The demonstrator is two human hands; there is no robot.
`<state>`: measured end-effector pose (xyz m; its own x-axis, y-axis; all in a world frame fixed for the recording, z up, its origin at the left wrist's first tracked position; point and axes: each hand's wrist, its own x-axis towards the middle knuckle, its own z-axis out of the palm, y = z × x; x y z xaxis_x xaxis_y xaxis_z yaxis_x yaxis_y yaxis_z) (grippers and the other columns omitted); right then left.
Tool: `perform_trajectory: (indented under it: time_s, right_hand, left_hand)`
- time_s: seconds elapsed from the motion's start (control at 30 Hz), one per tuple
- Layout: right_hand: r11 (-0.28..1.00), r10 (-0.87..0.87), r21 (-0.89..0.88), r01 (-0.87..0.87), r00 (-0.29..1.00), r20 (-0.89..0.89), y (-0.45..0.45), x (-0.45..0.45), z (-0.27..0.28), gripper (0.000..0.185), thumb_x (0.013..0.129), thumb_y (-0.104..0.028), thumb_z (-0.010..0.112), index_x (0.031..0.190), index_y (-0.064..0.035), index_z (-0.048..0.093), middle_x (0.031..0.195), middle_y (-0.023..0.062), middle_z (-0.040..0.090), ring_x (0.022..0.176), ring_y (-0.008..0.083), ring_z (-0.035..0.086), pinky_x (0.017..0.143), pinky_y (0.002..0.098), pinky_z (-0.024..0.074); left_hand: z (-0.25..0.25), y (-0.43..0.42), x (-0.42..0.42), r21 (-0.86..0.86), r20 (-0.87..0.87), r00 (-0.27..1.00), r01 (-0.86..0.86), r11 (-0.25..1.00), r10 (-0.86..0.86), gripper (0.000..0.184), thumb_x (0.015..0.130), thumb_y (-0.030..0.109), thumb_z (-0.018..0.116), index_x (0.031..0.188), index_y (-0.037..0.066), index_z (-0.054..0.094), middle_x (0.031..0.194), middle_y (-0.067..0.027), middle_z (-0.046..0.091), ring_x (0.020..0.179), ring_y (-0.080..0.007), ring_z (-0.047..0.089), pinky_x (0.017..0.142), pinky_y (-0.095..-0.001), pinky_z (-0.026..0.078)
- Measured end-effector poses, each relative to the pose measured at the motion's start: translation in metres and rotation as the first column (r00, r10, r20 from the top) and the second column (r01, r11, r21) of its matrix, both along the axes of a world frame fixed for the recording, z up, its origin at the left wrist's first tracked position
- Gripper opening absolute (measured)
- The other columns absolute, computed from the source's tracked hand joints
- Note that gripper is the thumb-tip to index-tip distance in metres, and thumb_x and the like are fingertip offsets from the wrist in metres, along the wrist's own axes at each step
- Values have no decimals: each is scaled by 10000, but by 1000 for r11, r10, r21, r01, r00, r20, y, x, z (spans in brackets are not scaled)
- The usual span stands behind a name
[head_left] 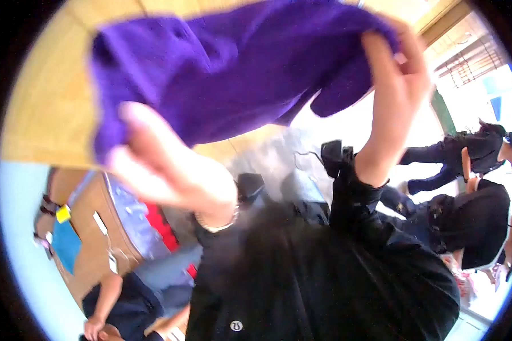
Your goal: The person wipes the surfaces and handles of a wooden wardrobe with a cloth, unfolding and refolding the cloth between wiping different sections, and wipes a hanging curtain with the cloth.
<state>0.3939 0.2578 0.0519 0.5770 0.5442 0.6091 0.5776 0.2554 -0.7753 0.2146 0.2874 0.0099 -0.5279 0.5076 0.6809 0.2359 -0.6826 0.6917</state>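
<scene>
A purple cloth (239, 68) is stretched sideways between my two hands, high in the head view. Its fabric is soft and folded, with a rounded flap hanging near the right end; whether it is a garment or a towel I cannot tell. My left hand (162, 162), blurred by motion, grips the lower left corner with the thumb on top. At the upper right end, my right hand (401, 74) is closed around the edge of the cloth, its fingers partly hidden by the fabric. A bracelet (217, 227) circles my left wrist.
Pale wooden boards (45, 108) lie behind the cloth. On a brown table (91, 196) at left are a blue sheet (66, 244), a yellow item (64, 213) and a white power strip (100, 223). One person (128, 298) is at lower left; others (466, 221) are at right.
</scene>
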Motion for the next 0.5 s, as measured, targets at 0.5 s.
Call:
perform_trajectory:
  time_s: [0.5]
  right_hand:
    - [744, 379, 615, -262, 923, -65, 185, 58, 10, 486, 858, -81, 536, 1285, 40, 336, 1187, 132, 487, 1062, 218, 516, 906, 269, 387]
  left_hand:
    - [6, 163, 125, 341, -660, 643, -203, 918, 388, 425, 794, 247, 628, 1111, -26, 550, 1102, -210, 559, 1033, -381, 529, 905, -455, 399]
